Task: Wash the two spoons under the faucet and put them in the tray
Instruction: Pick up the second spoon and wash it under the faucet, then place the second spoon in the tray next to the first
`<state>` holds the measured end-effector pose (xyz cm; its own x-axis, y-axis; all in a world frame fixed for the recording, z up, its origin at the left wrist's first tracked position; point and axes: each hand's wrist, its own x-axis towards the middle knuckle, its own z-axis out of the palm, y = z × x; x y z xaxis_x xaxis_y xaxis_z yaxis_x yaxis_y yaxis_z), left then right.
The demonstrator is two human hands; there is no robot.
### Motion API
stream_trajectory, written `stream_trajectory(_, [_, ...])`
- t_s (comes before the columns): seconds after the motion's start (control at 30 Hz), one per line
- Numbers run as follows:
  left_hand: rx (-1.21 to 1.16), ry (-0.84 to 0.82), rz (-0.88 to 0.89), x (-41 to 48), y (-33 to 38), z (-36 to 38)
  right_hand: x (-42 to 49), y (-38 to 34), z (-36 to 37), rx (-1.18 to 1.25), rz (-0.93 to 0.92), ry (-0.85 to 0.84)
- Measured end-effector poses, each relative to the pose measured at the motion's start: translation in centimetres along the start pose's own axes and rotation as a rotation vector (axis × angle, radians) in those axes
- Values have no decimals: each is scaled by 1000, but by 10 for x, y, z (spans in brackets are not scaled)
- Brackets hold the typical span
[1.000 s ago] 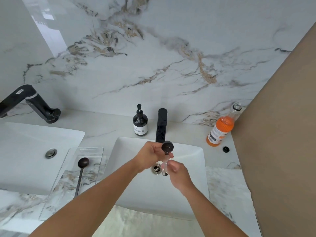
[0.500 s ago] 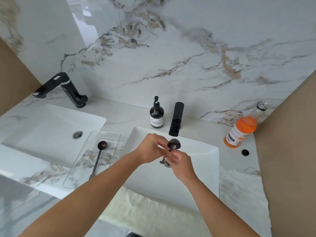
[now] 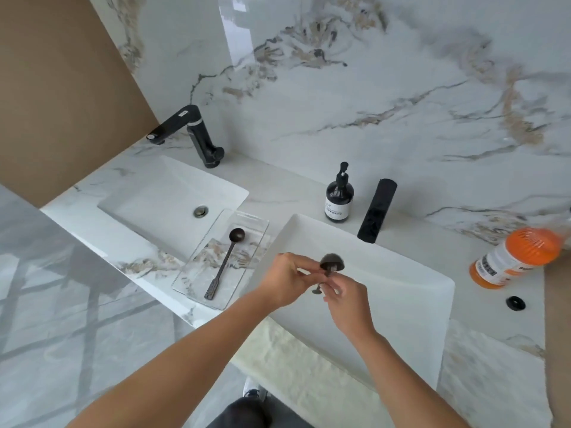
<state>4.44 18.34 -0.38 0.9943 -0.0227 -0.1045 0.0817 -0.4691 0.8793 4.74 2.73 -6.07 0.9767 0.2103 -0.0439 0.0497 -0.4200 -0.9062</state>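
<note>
A dark spoon (image 3: 331,262) stands bowl-up over the right sink (image 3: 401,291), below and in front of the black faucet (image 3: 376,210). My left hand (image 3: 285,282) pinches it just under the bowl. My right hand (image 3: 347,299) grips its handle lower down, hiding most of the handle. No water stream is visible. A second dark spoon (image 3: 225,262) lies in the clear tray (image 3: 197,282) on the counter between the two sinks, bowl toward the wall.
A black soap dispenser (image 3: 339,197) stands left of the faucet. An orange bottle (image 3: 514,257) lies at the right, with a black cap (image 3: 515,303) near it. A second sink (image 3: 160,202) and black faucet (image 3: 193,134) sit at the left. A pale mat lies below.
The view has swung left and down. Both hands have drawn the spoon a little away from the faucet; the water seen a second ago no longer shows.
</note>
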Motion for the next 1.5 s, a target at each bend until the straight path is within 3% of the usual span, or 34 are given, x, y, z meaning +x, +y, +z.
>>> stream_trajectory(0.17, [-18,50,65,6,-9,-5,1,-5,8,46,35,36])
stream_trajectory(0.33, [-27,61,218,21,-27,-23,30,-20,24,-174,-57,285])
stream_trajectory(0.43, [-48,74,309,37,-29,-53,49,-52,51,-123,27,310])
stream_trajectory(0.57, [-181,152,52,69,-46,-120,78,-99,102,189,287,129])
stream_trajectory(0.7, [-117,97,-179,89,-80,-171,105,-120,157,192,509,26])
stream_trajectory(0.87, [43,-121,-327,90,-132,-178,107,-112,205,-25,706,-74])
stream_trajectory(1.0, [19,-253,-455,82,-158,-166,104,-112,216,-376,716,-315])
stream_trajectory(1.2, [27,-264,-515,87,-171,-155,114,-113,234,-522,756,-315])
stream_trajectory(1.5, [189,-334,-485,97,-174,-150,124,-111,250,-522,869,-307])
